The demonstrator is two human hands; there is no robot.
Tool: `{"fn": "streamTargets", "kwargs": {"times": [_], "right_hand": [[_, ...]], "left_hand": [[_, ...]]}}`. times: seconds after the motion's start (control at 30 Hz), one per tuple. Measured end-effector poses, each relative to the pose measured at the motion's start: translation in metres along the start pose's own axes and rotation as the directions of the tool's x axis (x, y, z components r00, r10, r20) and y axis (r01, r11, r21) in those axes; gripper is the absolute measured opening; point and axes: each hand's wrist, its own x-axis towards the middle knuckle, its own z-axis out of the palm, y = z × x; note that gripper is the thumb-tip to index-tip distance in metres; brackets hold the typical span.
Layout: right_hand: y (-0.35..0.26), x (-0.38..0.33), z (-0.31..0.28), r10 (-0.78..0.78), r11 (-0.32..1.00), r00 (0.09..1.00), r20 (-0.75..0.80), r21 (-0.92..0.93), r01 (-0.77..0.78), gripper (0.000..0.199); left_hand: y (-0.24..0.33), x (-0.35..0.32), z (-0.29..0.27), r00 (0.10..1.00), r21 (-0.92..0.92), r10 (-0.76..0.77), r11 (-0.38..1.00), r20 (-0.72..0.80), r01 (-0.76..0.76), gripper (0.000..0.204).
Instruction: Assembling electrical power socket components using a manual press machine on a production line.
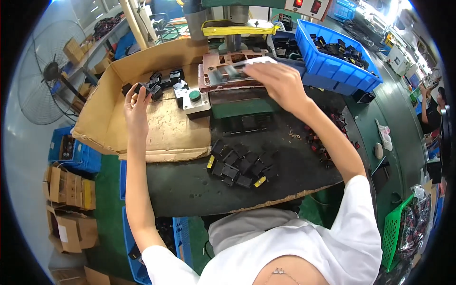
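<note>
White shirt (304, 242) nearest, yellow labels (260, 181) illegible, left hand (136, 105) pinches black part (142, 89); right hand (281, 81), grip unclear.

Passage is free over the black counter's (178, 194) bare near-left stretch and between the heaped black plastic housings (243, 164) and the small red-and-black parts (314, 142). A grey metal box with a round green button (203, 102) stands between the left hand (136, 110) and right hand (281, 83); a blue plastic bin (327, 69) blocks the far right.
</note>
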Motion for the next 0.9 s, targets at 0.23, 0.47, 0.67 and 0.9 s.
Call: {"fn": "streamTargets", "kwargs": {"times": [0.23,0.47,0.67,0.9], "right_hand": [[0.050,0.021,0.036,0.220,0.963,0.897,0.384,0.060,-0.262,0.019],[0.060,0.021,0.037,0.311,0.935,0.871,0.380,0.043,-0.352,0.031],[0.033,0.006,0.009,0.381,0.841,0.910,0.165,0.347,-0.415,0.034],[0.046,-0.072,-0.065,0.592,0.412,0.668,0.452,0.542,-0.732,0.040]], "left_hand": [[-0.001,0.002,-0.006,0.993,-0.083,-0.083,0.994,-0.080,0.076,0.027],[0.003,0.005,-0.001,0.971,-0.226,-0.215,0.956,-0.104,0.187,0.024],[0.010,-0.002,0.003,0.963,-0.289,-0.263,0.919,0.056,0.268,0.030],[0.016,-0.015,0.020,0.978,0.157,-0.191,0.972,0.079,0.177,0.037]]}}
